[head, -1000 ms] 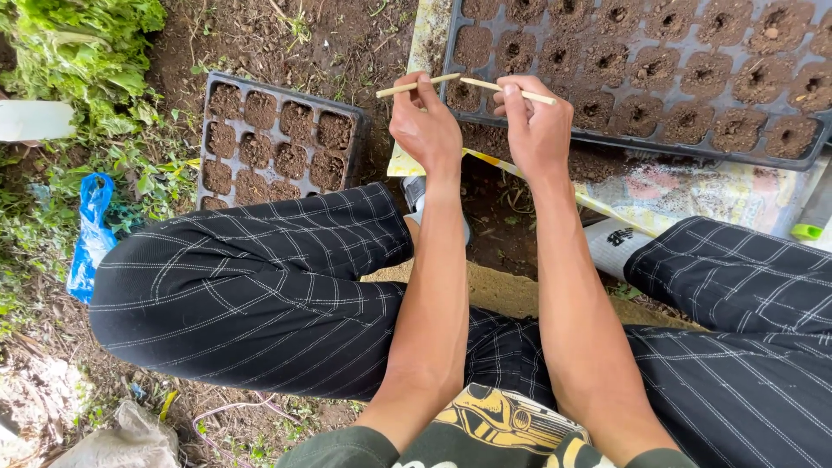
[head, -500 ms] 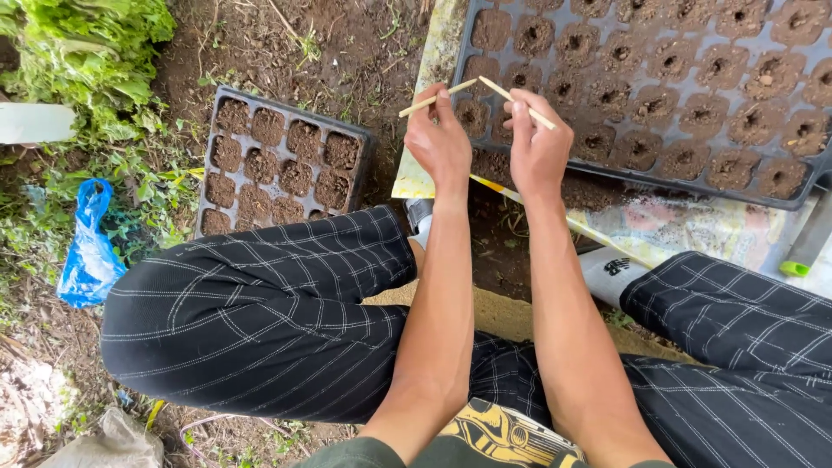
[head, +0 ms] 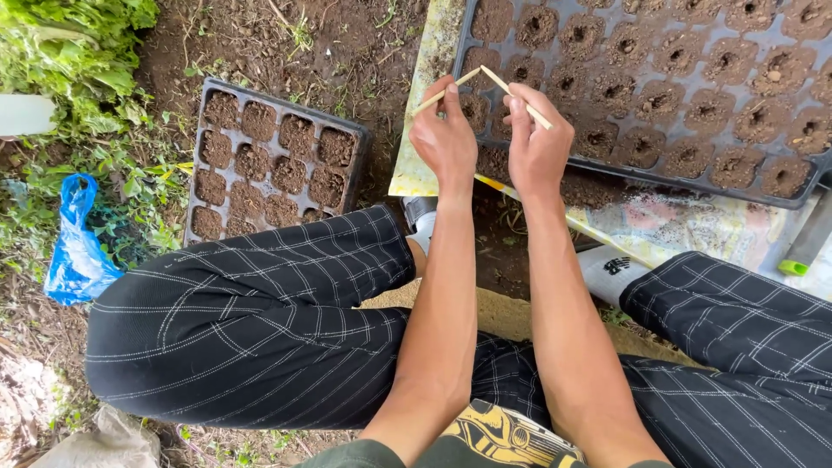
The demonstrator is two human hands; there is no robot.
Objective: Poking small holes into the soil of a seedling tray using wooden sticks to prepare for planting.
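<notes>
large seed tray [head: 693, 165] is set ahead on a sheet [head: 676, 221]; small seed tray [head: 273, 160] lies left of it on soil; plastic bag [head: 76, 247] lies further left.

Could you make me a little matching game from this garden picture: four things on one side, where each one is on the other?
Things:
1. blue bag
2. small tray
3. big tray
4. sticks

Places:
A. in the two hands
B. on the printed sheet, top right
C. on bare soil beside the left knee
D. among weeds at the far left

Pairs: 1-D, 2-C, 3-B, 4-A
</notes>
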